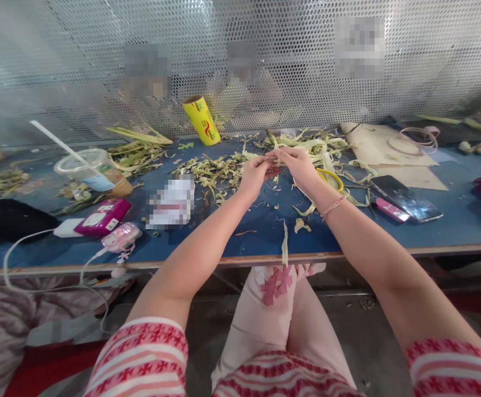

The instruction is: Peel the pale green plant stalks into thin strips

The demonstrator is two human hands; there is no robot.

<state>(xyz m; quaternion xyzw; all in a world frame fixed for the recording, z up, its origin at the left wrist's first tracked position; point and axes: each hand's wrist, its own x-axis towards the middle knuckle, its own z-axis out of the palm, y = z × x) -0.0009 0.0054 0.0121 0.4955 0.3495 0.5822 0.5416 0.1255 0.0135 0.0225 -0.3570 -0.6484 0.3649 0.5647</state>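
My left hand (pixel 257 175) and my right hand (pixel 297 164) meet over the blue table, fingers closed and fingertips together. Whatever lies in the pinch is too small and covered to make out. To the left of them is a heap of short, pale green dried plant bits (pixel 219 171). Longer pale leaf strips (pixel 327 148) lie behind and beside my right hand. A yellow ring (pixel 332 180) rests close to my right wrist. Nearer me, one narrow dry strip (pixel 285 245) hangs over the table's front edge, with a curled scrap (pixel 302 225) beside it.
A yellow cardboard tube (pixel 203 121) leans by the perforated metal panel (pixel 298 99). Leftward are a plastic cup with straw (pixel 95 171), a purple box (pixel 103 216), a pink case (pixel 121 237) and white cables. Rightward lie a phone (pixel 408 199) and brown cardboard (pixel 381 144).
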